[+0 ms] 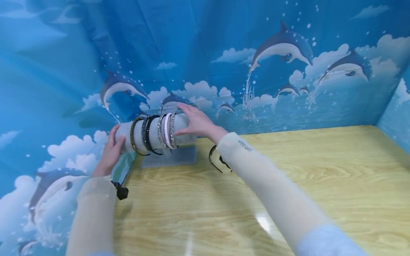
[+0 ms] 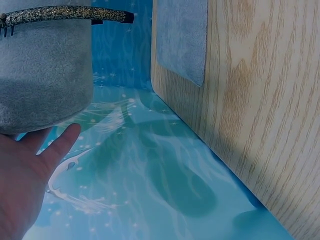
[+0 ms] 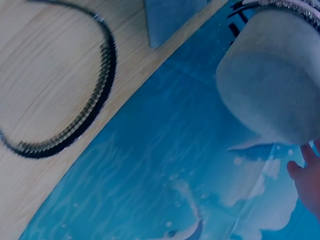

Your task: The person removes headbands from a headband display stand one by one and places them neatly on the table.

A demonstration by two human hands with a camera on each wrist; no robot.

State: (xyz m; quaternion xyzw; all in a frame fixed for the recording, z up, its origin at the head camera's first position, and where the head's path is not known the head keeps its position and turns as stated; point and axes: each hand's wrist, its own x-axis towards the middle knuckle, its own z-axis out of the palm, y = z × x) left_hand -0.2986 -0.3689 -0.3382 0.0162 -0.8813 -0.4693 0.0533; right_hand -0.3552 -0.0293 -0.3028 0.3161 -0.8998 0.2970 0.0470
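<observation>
A grey plush headband stand (image 1: pixel 152 133), a padded roll on a flat base, stands near the back of the table, ringed with several headbands: gold-beaded (image 1: pixel 132 137), black (image 1: pixel 147 135), pink (image 1: pixel 166 131) and sparkling rhinestone ones. My left hand (image 1: pixel 110 151) holds the roll's left end, thumb toward me. At the right end my right hand (image 1: pixel 200 122) spans the roll, thumb in front and a finger by the top. The left wrist view shows my left thumb and fingers (image 2: pixel 30 175) at the roll's rim. My right fingertips (image 3: pixel 305 155) reach the opposite rim in the right wrist view.
A dark toothed headband (image 3: pixel 100 85) lies on the wood-grain table (image 1: pixel 288 177) right of the stand, partly behind my right sleeve in the head view. A black bow-like piece (image 1: pixel 121 191) is beside my left wrist. Dolphin-printed blue sheeting (image 1: pixel 205 64) covers the walls.
</observation>
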